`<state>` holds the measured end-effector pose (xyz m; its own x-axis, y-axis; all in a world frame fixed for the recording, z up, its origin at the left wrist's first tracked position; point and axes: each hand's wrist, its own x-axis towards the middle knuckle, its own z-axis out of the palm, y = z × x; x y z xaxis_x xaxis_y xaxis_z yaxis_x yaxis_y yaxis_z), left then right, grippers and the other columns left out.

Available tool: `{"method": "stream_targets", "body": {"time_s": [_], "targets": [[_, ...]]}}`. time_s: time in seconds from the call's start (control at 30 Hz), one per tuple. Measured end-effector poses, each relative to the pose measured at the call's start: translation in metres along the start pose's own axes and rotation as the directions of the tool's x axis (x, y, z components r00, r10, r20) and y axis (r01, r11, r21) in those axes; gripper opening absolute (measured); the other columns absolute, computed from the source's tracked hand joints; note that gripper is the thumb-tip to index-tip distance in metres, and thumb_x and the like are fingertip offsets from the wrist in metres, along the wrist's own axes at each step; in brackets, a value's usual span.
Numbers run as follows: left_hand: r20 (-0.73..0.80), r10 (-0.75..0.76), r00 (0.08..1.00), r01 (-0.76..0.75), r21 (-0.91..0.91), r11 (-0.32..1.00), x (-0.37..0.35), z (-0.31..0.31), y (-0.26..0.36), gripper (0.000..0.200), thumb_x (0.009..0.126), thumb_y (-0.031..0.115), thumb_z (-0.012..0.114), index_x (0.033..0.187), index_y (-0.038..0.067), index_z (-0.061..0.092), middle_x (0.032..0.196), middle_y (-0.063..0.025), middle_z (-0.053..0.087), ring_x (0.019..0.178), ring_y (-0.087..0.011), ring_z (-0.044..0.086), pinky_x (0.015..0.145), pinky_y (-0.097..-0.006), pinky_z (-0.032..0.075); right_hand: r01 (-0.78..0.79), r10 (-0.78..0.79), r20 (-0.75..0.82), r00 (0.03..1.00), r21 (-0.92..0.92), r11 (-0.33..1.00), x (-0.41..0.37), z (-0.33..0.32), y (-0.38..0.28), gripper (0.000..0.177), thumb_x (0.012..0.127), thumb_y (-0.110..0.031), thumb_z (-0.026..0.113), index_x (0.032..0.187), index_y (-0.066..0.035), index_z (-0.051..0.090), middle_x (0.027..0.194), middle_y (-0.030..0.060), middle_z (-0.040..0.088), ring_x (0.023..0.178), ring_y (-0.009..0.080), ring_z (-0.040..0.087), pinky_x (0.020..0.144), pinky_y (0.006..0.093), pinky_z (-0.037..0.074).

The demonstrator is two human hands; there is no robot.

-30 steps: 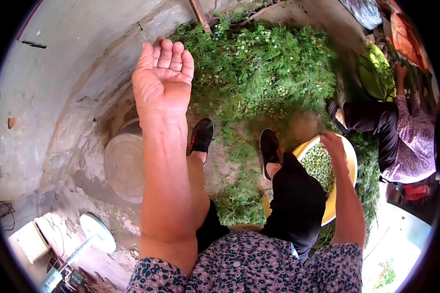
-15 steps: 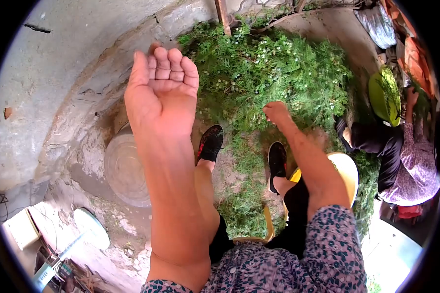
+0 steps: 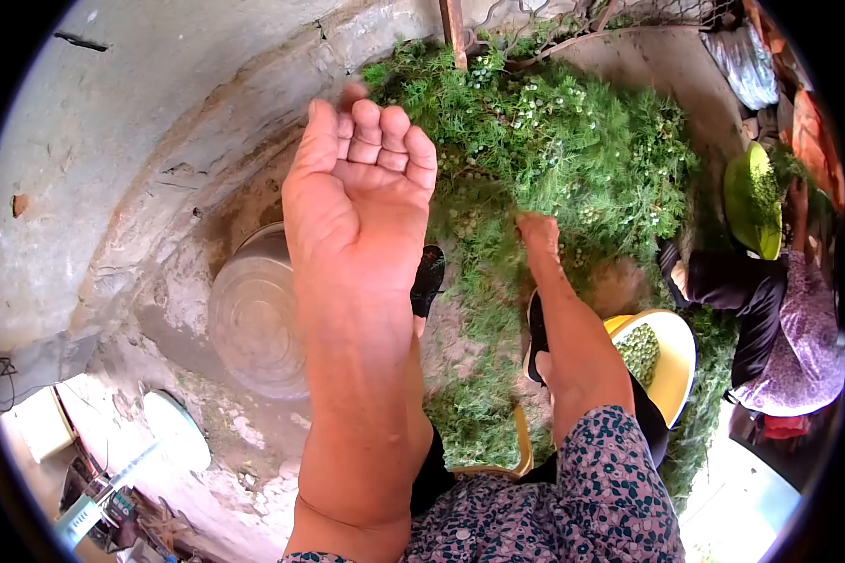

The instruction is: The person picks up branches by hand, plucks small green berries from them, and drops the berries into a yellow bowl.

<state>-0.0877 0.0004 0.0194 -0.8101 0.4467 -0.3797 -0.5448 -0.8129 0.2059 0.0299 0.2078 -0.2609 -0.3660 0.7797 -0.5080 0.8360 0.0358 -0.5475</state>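
My left hand is raised high in front of me, palm up. Its fingers are loosely curled and apart from the thumb, and the palm is bare. At the front edge of a heap of green evergreen branches, bearing small pale berries, is my right hand. Its fingers are closed, and foliage close by is blurred; what they grip is hidden. Beside my right forearm stands a yellow basin holding many green berries.
Left of my feet stands a large round metal vessel by a curved concrete wall. At right, another person sits near a green basin. Loose sprigs litter the ground between my legs. A pale round disc lies lower left.
My left hand appears further right in view. My right hand has drawn slightly nearer, and its forearm shifted left, exposing the berries in the yellow basin. The whole view has shifted a little.
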Motion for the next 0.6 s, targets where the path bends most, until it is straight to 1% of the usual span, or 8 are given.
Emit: {"method": "stream_targets", "body": {"time_s": [0.03,0.1,0.23,0.3,0.43,0.5,0.57,0.6], "targets": [[-0.003,-0.009,1.0,0.009,-0.008,1.0,0.0,0.0,-0.001,0.022,0.09,0.023,0.053,0.094,0.002,0.057,0.076,-0.0017,0.06,0.076,-0.017,0.058,0.075,-0.0353,0.046,0.002,-0.002,-0.002,1.0,-0.003,1.0,-0.006,-0.011,-0.009,0.02,0.079,-0.018,0.066,0.094,-0.006,0.068,0.083,0.0086,0.065,0.071,0.0201,0.058,0.065,0.0358,0.045],[-0.006,-0.02,1.0,0.02,-0.023,1.0,-0.002,0.001,-0.003,0.022,0.09,0.023,0.053,0.094,0.002,0.057,0.076,-0.0017,0.06,0.076,-0.017,0.058,0.075,-0.0353,0.046,0.215,-0.215,-0.07,0.974,-0.004,0.977,-0.01,-0.022,-0.015,0.015,0.074,-0.02,0.065,0.078,-0.006,0.068,0.079,0.0138,0.065,0.07,0.0303,0.06,0.065,0.0379,0.048],[-0.034,-0.003,0.999,0.002,-0.038,0.999,-0.001,0.0,0.003,0.02,0.09,0.022,0.053,0.093,0.003,0.057,0.076,-0.0009,0.058,0.076,-0.0158,0.056,0.074,-0.0332,0.046,0.449,-0.465,-0.115,0.878,-0.143,0.882,-0.014,-0.027,-0.001,0.014,0.072,-0.019,0.064,0.073,-0.005,0.065,0.071,0.0146,0.063,0.066,0.0329,0.059,0.063,0.039,0.048],[0.018,-0.022,1.0,0.023,-0.052,0.998,-0.001,-0.003,0.005,0.022,0.091,0.022,0.051,0.096,0.002,0.056,0.076,-0.0015,0.059,0.076,-0.0163,0.057,0.075,-0.0349,0.046,0.446,-0.464,-0.138,0.875,-0.142,0.883,-0.015,-0.017,0.015,0.013,0.072,-0.018,0.063,0.071,-0.006,0.065,0.069,0.0151,0.062,0.068,0.034,0.06,0.062,0.0397,0.048],[-0.025,0.002,1.0,-0.002,0.001,1.0,-0.006,-0.004,0.007,0.021,0.091,0.022,0.05,0.098,0.002,0.056,0.075,-0.001,0.058,0.075,-0.0153,0.056,0.075,-0.0342,0.045,0.299,-0.306,-0.006,0.952,-0.192,0.935,-0.007,-0.004,0.016,0.014,0.073,-0.016,0.061,0.08,-0.005,0.066,0.08,0.0177,0.063,0.081,0.0337,0.06,0.07,0.0419,0.048],[-0.043,0.007,0.999,-0.006,0.028,1.0,-0.007,-0.005,0.008,0.021,0.091,0.022,0.05,0.098,0.002,0.056,0.075,-0.0009,0.058,0.075,-0.015,0.056,0.075,-0.0339,0.045,0.318,-0.374,-0.071,0.925,-0.395,0.862,0.003,-0.001,0.005,0.021,0.074,-0.016,0.06,0.091,-0.003,0.065,0.088,0.0179,0.064,0.087,0.0334,0.06,0.074,0.0431,0.047],[-0.05,0.047,0.998,-0.043,0.066,0.997,-0.008,-0.007,0.01,0.02,0.089,0.024,0.055,0.093,0.004,0.057,0.075,0.0,0.057,0.075,-0.0143,0.055,0.073,-0.0318,0.047,0.376,-0.471,-0.17,0.866,-0.4,0.836,0.001,-0.006,-0.022,0.029,0.075,-0.013,0.059,0.1,-0.001,0.062,0.092,0.0178,0.064,0.085,0.0365,0.06,0.075,0.0446,0.047],[-0.051,0.048,0.998,-0.044,0.067,0.997,-0.009,-0.008,0.01,0.02,0.089,0.024,0.055,0.093,0.004,0.057,0.075,0.0,0.057,0.075,-0.0143,0.055,0.073,-0.0318,0.047,0.461,-0.507,-0.183,0.842,-0.243,0.853,0.001,-0.007,-0.037,0.03,0.076,-0.01,0.057,0.104,0.001,0.059,0.092,0.0194,0.063,0.084,0.0357,0.061,0.072,0.0443,0.049]]}}
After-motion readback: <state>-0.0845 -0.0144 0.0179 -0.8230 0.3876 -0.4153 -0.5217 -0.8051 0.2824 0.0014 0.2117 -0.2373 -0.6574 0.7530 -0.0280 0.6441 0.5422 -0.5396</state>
